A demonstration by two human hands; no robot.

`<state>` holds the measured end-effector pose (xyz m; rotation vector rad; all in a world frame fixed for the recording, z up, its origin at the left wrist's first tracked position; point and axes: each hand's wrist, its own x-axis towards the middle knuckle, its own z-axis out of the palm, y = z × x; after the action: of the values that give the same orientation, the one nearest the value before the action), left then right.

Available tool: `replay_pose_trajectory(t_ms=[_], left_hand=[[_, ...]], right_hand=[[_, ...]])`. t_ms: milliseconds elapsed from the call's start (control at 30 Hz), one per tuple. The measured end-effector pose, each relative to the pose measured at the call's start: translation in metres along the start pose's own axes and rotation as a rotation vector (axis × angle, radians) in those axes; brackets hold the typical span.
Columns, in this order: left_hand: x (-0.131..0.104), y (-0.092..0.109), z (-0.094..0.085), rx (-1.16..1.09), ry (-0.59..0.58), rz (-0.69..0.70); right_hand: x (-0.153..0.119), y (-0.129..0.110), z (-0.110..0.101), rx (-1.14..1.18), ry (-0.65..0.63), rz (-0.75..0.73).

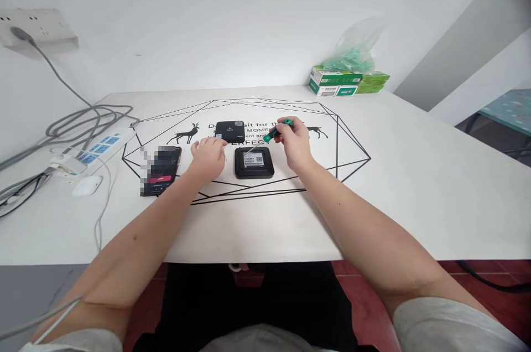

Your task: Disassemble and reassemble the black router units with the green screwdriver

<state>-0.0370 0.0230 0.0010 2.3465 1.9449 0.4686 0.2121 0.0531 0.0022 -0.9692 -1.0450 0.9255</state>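
Note:
A green-and-black screwdriver (pixel 277 131) is gripped in my right hand (pixel 295 144). Its thin shaft slants down to the left, and the tip is over the upper left part of a square black device (pixel 254 172); whether it touches cannot be made out. This device lies flat with a white printed label (pixel 253 160) facing up. My left hand (pixel 209 158) rests on the table to its left, fingers apart and holding nothing visible. Just beyond those fingers lies a second black piece, flat with rounded corners (pixel 229 130), bearing a small logo and a sticker.
A phone (pixel 166 169), partly pixelated, lies left of my left hand. Farther left are a white earbud case (pixel 88 185), a power strip (pixel 102 150) and coiled grey cables (pixel 95 114). Green-and-white boxes (pixel 336 81) under a plastic bag (pixel 354 53) stand by the wall.

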Motion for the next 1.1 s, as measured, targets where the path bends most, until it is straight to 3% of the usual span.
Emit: replay_pose_trajectory(t_ms=[100, 267, 533, 833, 967, 1100], left_hand=[[0.003, -0.004, -0.002, 0.035, 0.061, -0.091], [0.001, -0.001, -0.001, 0.058, 0.034, -0.080], [-0.001, 0.002, 0.003, 0.051, -0.016, -0.011], [-0.002, 0.002, 0.003, -0.059, -0.048, 0.078], [-0.006, 0.007, 0.002, -0.170, -0.156, 0.202], [-0.007, 0.015, 0.005, -0.215, -0.308, 0.228]], right_hand=[[-0.007, 0.008, 0.004, -0.061, -0.110, -0.022], [-0.023, 0.015, 0.011, -0.287, -0.265, -0.073], [-0.021, 0.018, 0.012, -0.268, -0.254, -0.046], [-0.006, -0.002, 0.002, -0.083, -0.058, -0.047], [0.008, -0.008, -0.007, -0.027, 0.085, -0.012], [0.017, -0.004, -0.013, -0.009, 0.166, 0.045]])
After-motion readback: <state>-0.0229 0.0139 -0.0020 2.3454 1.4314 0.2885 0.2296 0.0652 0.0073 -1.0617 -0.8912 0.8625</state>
